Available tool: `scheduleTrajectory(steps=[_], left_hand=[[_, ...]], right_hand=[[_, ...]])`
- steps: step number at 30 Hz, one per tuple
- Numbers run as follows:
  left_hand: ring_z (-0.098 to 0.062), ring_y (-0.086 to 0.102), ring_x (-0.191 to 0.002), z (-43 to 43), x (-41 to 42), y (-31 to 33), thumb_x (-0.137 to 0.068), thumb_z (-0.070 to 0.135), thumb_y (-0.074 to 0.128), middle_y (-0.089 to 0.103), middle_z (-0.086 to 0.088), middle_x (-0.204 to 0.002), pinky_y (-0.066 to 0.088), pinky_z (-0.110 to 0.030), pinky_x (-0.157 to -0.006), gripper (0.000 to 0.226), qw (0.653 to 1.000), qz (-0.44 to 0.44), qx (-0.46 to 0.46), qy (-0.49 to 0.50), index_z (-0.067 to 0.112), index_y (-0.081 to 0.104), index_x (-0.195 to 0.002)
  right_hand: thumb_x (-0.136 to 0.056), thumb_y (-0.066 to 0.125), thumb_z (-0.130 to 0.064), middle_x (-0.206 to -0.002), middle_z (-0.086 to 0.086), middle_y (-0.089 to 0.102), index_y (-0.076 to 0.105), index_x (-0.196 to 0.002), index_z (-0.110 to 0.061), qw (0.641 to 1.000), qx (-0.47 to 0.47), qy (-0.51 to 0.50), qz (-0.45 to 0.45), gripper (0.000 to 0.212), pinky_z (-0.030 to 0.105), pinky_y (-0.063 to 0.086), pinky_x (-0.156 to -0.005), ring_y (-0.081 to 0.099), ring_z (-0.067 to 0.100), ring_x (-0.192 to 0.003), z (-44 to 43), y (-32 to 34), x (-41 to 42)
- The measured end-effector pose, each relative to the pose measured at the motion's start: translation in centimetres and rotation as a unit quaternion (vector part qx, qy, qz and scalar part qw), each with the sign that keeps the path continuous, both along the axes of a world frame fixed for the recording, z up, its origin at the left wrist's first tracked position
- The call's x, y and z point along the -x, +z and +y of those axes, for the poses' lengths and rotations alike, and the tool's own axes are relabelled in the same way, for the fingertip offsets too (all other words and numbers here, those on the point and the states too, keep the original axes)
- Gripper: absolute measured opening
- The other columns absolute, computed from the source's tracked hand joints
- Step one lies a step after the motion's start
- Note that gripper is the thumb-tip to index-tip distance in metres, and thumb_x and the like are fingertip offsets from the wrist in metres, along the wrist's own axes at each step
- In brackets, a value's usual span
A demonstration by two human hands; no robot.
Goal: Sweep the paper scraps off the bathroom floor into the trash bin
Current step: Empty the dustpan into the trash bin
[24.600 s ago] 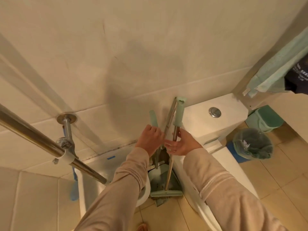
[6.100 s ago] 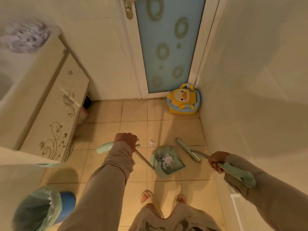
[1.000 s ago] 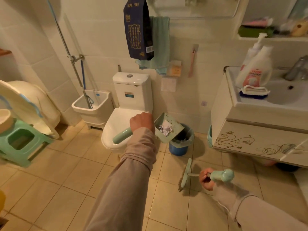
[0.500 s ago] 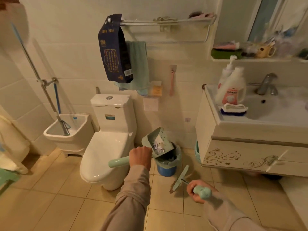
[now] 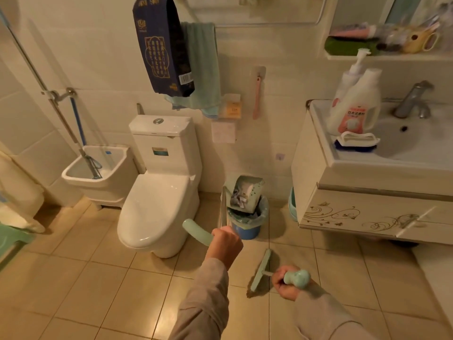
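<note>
Both hands are clenched on tools: the left hand [image 5: 226, 244] grips the pale green handle of the dustpan [image 5: 247, 192], and the right hand [image 5: 285, 284], nearer and further right, is closed around the knobbed green end of the broom [image 5: 261, 269]. Going left to right, a white mop sink [image 5: 98, 173] sits by the far left wall with a pole leaning into it, then the toilet [image 5: 157, 207] with its lid down, then the trash bin [image 5: 246, 223], a blue pail lined with a pale bag, standing on the floor [image 5: 98, 278] between the toilet and the vanity cabinet [image 5: 367, 212]. The dustpan's long handle runs up and away from the left hand toward the far wall, and its pan is tipped steeply with the open mouth pointing down into the bin, its lower edge at or just inside the rim. White paper scraps [image 5: 239, 198] lie against the tilted inside of the pan, just above the bin's opening. The broom's short visible shaft points left from the right hand, and its flat head stands nearly on end, long axis running near to far, its near tip close to the tiles. On the right, two white bottles [image 5: 355, 104] stand on the basin's edge.
</note>
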State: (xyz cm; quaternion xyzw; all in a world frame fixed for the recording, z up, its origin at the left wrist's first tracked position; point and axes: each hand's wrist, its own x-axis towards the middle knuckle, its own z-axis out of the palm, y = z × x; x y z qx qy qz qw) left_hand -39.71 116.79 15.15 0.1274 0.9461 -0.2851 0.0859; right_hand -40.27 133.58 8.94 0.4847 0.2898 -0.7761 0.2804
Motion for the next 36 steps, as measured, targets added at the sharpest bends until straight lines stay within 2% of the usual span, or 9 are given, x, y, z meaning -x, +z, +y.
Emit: scheduleTrajectory(steps=[3,5,7,9,11,13,16,19,36], left_hand=[[-0.029,0.06,-0.098,0.5,-0.7,-0.8,-0.092,-0.012,0.042,0.058,-0.026,-0.11,0.04,-0.033,-0.047,0.024,0.997,-0.038,0.054,-0.042,-0.014,0.049,-0.115],[-0.032,0.061,-0.102,0.8,-0.8,-0.6,-0.093,-0.011,0.042,0.057,-0.03,-0.113,0.055,-0.037,-0.069,0.026,0.998,-0.03,0.047,-0.033,-0.017,0.048,-0.117],[-0.034,0.061,-0.103,1.1,-0.6,-1.2,-0.092,-0.011,0.044,0.058,-0.029,-0.115,0.056,-0.037,-0.078,0.027,0.997,-0.025,0.06,-0.042,-0.016,0.047,-0.119],[-0.035,0.062,-0.103,1.4,-0.2,-1.6,-0.093,-0.011,0.044,0.059,-0.027,-0.116,0.057,-0.037,-0.07,0.034,0.998,-0.033,0.052,-0.03,-0.013,0.042,-0.126],[-0.035,0.065,-0.102,1.3,0.3,-1.6,-0.096,-0.004,0.043,0.062,-0.024,-0.115,0.047,-0.036,-0.052,0.05,0.998,-0.058,0.006,0.012,-0.007,0.022,-0.142],[-0.032,0.068,-0.101,1.0,0.1,-1.5,-0.097,0.003,0.045,0.063,-0.021,-0.117,0.049,-0.035,-0.056,0.059,0.996,-0.066,-0.01,0.051,-0.006,0.012,-0.146],[-0.032,0.064,-0.107,0.3,-0.8,-2.0,-0.095,-0.001,0.049,0.052,-0.023,-0.132,0.055,-0.034,-0.071,0.045,0.996,-0.063,0.016,0.066,-0.01,0.035,-0.137],[-0.037,0.059,-0.115,-0.3,-0.9,-2.0,-0.096,-0.001,0.047,0.045,-0.028,-0.138,0.053,-0.04,-0.09,0.042,0.995,-0.059,0.028,0.072,-0.014,0.036,-0.135],[-0.031,0.065,-0.108,-0.9,0.1,2.6,-0.095,-0.005,0.047,0.057,-0.018,-0.132,0.056,-0.033,-0.085,0.044,0.997,0.003,0.032,0.066,-0.008,0.037,-0.138]], right_hand=[[-0.08,0.025,0.013,-0.025,0.008,0.031,0.025,-0.058,-0.011,0.998,-0.002,0.059,-0.002,0.032,0.007,0.034,-0.029,0.034,0.014,-0.014,0.5,-1.6,0.0],[-0.085,0.028,0.01,-0.024,0.007,0.033,0.028,-0.059,-0.01,0.998,0.0,0.067,0.004,0.032,0.01,0.036,-0.028,0.035,0.014,-0.015,0.8,-1.7,0.3],[-0.088,0.032,0.006,-0.025,0.008,0.034,0.03,-0.06,-0.009,0.998,0.014,0.059,0.012,0.032,0.012,0.037,-0.029,0.036,0.015,-0.015,1.1,-1.7,0.6],[-0.089,0.032,0.004,-0.024,0.008,0.033,0.029,-0.059,-0.01,0.998,0.022,0.054,0.003,0.033,0.01,0.036,-0.029,0.034,0.015,-0.015,1.3,-2.0,0.8],[-0.089,0.028,0.003,-0.024,0.006,0.03,0.026,-0.058,-0.012,0.998,0.025,0.058,-0.002,0.035,0.008,0.034,-0.029,0.031,0.014,-0.014,1.5,-2.4,0.8],[-0.089,0.026,0.004,-0.024,0.005,0.029,0.025,-0.057,-0.013,0.997,0.031,0.07,-0.009,0.036,0.007,0.033,-0.029,0.03,0.014,-0.014,1.6,-2.7,0.5],[-0.089,0.024,0.004,-0.025,0.005,0.029,0.025,-0.058,-0.013,0.994,0.048,0.096,-0.016,0.036,0.007,0.031,-0.028,0.031,0.014,-0.014,1.4,-3.3,-0.4],[-0.091,0.026,0.004,-0.027,0.005,0.032,0.032,-0.061,-0.01,0.994,0.067,0.089,0.001,0.034,0.007,0.031,-0.028,0.035,0.012,-0.016,1.4,-3.3,-1.1],[-0.093,0.029,-0.003,-0.035,0.005,0.04,0.033,-0.064,-0.013,0.985,0.083,0.145,0.039,0.031,0.018,0.036,-0.028,0.041,0.013,-0.024,3.4,-3.0,-1.8]])
